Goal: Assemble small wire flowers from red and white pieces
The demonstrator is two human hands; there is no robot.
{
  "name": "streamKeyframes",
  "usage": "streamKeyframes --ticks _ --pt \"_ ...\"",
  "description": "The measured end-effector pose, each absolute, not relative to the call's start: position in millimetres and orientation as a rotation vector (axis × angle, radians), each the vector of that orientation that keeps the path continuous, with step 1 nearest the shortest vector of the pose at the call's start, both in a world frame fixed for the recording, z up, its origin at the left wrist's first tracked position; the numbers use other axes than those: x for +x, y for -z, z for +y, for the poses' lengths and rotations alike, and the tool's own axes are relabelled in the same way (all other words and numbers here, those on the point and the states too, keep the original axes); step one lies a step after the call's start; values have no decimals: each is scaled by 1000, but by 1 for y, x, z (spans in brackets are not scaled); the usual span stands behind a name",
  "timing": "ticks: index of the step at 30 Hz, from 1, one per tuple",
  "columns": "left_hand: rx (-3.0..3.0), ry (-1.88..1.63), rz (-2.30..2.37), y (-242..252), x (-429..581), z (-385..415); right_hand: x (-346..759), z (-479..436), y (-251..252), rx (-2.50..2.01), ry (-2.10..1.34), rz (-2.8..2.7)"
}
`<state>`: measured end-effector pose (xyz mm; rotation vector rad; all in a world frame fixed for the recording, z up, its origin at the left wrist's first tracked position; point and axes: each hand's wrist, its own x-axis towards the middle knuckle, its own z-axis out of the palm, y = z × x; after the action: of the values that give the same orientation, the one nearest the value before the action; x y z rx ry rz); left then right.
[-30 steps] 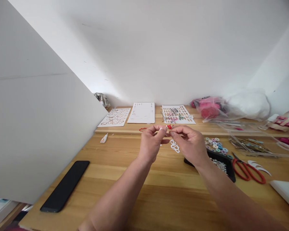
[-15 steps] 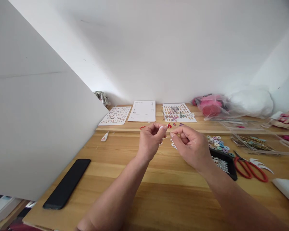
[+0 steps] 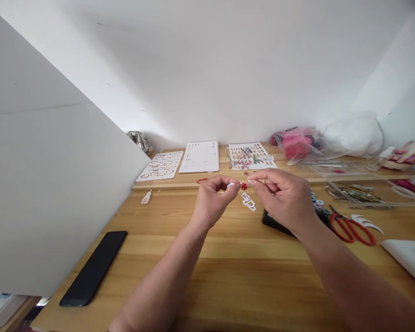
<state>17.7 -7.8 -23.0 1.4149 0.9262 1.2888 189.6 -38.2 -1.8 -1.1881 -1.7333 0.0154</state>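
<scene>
My left hand [image 3: 216, 198] is closed, thumb against fingertips, pinching a small white piece [image 3: 230, 185]. A small red piece [image 3: 244, 186] shows right at those fingertips; whether it is joined to the white one I cannot tell. Facing it, my right hand [image 3: 283, 198] is pinched just right of the red piece, and what its fingertips hold is too small to make out. Both hands are raised over the wooden table [image 3: 207, 258]. White curvy cut-outs [image 3: 248, 201] lie beyond and below the fingertips.
Right of my right hand lie red-handled scissors [image 3: 352, 230] and a clear box [image 3: 359, 191] of thin sticks. A black tray [image 3: 276, 224] is partly covered by my hand. A phone [image 3: 95, 267] and a small glue bottle [image 3: 146, 197] are left; patterned sheets [image 3: 199, 157] lie behind.
My right hand has risen slightly and shifted right, covering more of the black tray and the ring-shaped beads. My left hand keeps its pinch. The camera view has shifted a little.
</scene>
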Motion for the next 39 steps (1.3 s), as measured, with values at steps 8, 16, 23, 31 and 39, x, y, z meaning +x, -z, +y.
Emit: streamKeyframes --ticks 8,16,23,31,39 --pt "1415 -1186 886 20 17 -10 191 -37 -1 -1185 -90 -1733" --pt "1449 -1072 821 18 14 -10 197 -29 1 -1195 -429 -1659" --pt "1347 -985 703 13 13 -15 201 -16 4 -1029 -1221 -1385" --pt "1178 -1287 748 12 16 -11 182 -15 19 -939 -1512 -1185" --pt "1338 -1437 936 20 13 -4 174 -44 3 -1120 -732 -1607"
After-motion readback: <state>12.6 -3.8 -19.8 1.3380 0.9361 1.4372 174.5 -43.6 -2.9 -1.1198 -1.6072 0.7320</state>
